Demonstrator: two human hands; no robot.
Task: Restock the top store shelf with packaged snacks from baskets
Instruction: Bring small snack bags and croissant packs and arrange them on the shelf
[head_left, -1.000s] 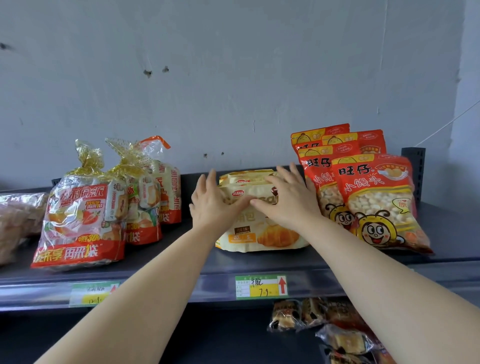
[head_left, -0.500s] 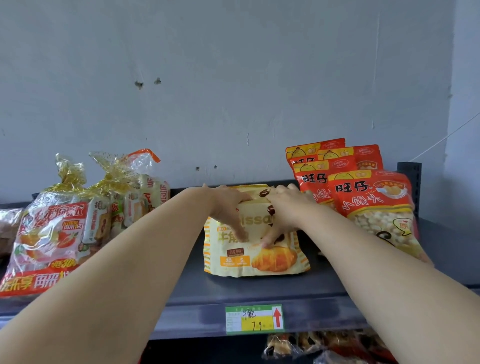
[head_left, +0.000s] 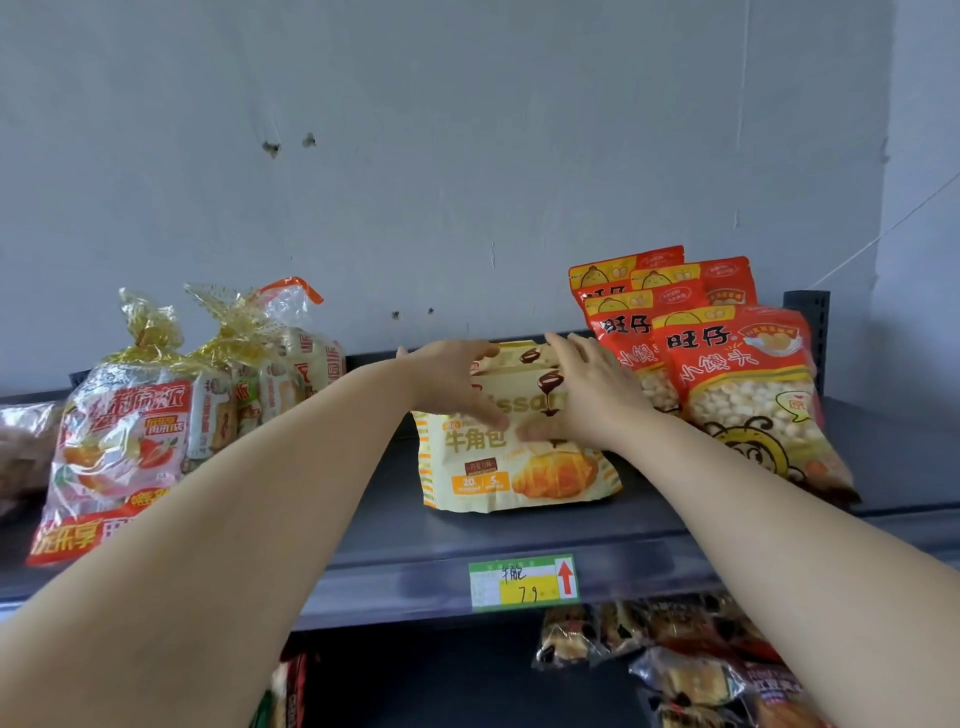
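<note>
left hand (head_left: 457, 382) + right hand (head_left: 592, 402) grasp croissant bag (head_left: 519, 467) | upright, front facing outward

Top shelf (head_left: 649, 525): dark grey, set against a grey wall.
Croissant bag (head_left: 519, 473): yellow, mid-shelf, leaning back, near the front edge.
Left hand (head_left: 447, 382): grips the bag's upper left.
Right hand (head_left: 592, 400): grips its upper right, thumb on the front.
Red snack bags (head_left: 743, 384): overlapping, toward the right end, just beside the yellow bag.
Clear bread bags (head_left: 124, 431): toward the left end.
Price tag (head_left: 522, 582): on the front edge, below the yellow bag.
</note>
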